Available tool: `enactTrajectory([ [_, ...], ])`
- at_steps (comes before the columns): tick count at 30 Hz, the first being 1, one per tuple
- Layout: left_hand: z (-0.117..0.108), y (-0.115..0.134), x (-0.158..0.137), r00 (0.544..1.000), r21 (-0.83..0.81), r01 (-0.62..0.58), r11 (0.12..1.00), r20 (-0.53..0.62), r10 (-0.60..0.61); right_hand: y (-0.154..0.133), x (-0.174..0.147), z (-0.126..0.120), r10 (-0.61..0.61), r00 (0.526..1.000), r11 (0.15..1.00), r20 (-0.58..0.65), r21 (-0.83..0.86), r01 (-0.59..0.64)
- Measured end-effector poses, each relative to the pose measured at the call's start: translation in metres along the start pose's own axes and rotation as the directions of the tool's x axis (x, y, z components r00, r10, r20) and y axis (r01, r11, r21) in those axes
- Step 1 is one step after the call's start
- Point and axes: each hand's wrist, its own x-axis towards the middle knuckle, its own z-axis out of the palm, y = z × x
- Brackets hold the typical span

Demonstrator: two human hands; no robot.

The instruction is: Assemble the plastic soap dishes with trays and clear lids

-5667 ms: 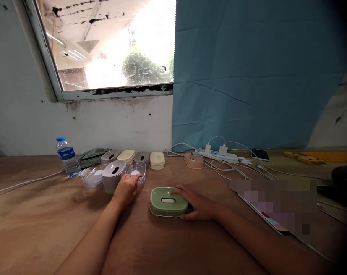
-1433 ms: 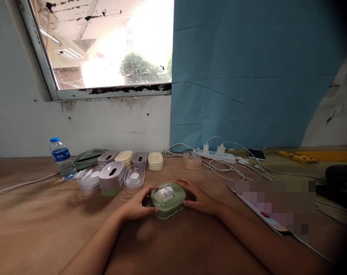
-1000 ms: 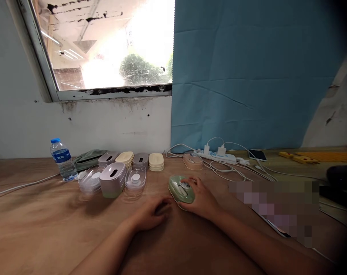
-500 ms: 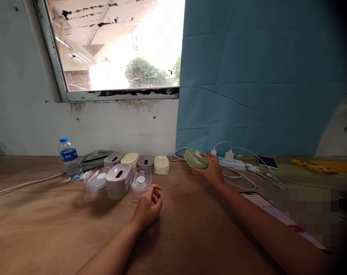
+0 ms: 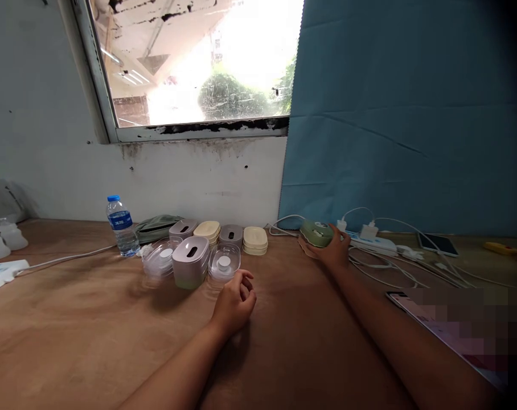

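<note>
At the back of the table, my right hand [image 5: 336, 249] grips a green rounded object [image 5: 319, 233] with a pale patch on top. It rests low at the tabletop, and a tan edge shows beneath it. My left hand [image 5: 234, 303] rests on the table with loosely curled fingers and nothing visible in them. Just beyond it is a clear plastic lid [image 5: 228, 253] with a white round knob. Left of that stands a pinkish-grey container [image 5: 191, 266] with a dark slot in its top, beside more clear lids [image 5: 158, 262].
Cream lids [image 5: 255, 239] and grey slotted containers [image 5: 232, 236] line the back, near a green pouch [image 5: 156, 229] and a water bottle [image 5: 122, 230]. A power strip [image 5: 372, 245] with cables and a phone [image 5: 438, 244] lie at right. Another phone [image 5: 429, 327] is closer in.
My right hand has lowered the green object toward the tabletop and turned it flatter. The view has swung left, so white bottles and another power strip now show. The left hand's pose looks the same.
</note>
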Motion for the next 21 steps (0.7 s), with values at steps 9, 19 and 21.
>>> enactTrajectory([
  [9,-0.002,0.001,0.000,1.000,0.001,0.012,1.000,-0.006,-0.012,0.006,-0.005,-0.002,0.035,0.999,0.998,0.002,0.061,-0.035],
  [19,-0.004,0.001,0.003,0.998,0.057,-0.017,0.998,-0.060,0.021,-0.035,-0.026,-0.009,-0.359,0.922,0.930,0.145,0.141,0.340],
  [21,-0.005,0.001,0.004,0.995,0.092,-0.033,0.995,-0.090,0.042,-0.055,-0.041,0.003,-0.475,0.838,0.878,0.267,0.204,0.433],
])
